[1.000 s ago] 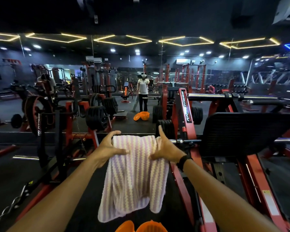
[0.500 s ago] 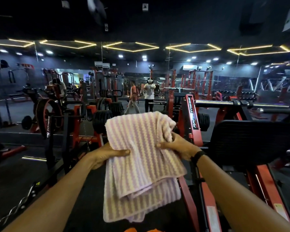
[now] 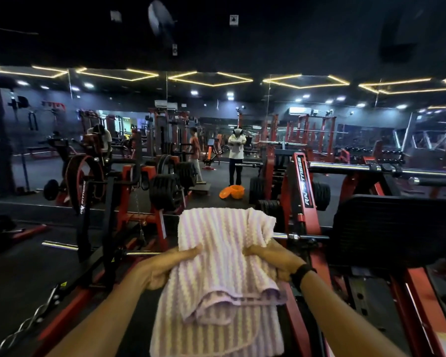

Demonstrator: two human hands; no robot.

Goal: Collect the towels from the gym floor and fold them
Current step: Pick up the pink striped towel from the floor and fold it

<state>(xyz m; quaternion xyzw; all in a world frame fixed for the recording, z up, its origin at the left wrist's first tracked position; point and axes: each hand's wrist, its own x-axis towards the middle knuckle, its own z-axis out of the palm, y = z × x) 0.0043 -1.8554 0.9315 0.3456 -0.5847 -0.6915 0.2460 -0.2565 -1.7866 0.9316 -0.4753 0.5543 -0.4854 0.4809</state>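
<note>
Where hands [image 3: 162,269] clutch towel [image 3: 224,274], "FITNESS" frame [image 3: 303,184].

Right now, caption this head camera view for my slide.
Both hands, left and right, grip a striped towel mid-fold, facing a gym mirror.

A gym: red-and-black weight machines [image 3: 301,191] fill the middle and right of the frame, stacked black weight plates [image 3: 165,191] sit at centre left, dumbbell racks [image 3: 386,155] far right, with a mirrored wall [image 3: 216,119] across the back.
</note>
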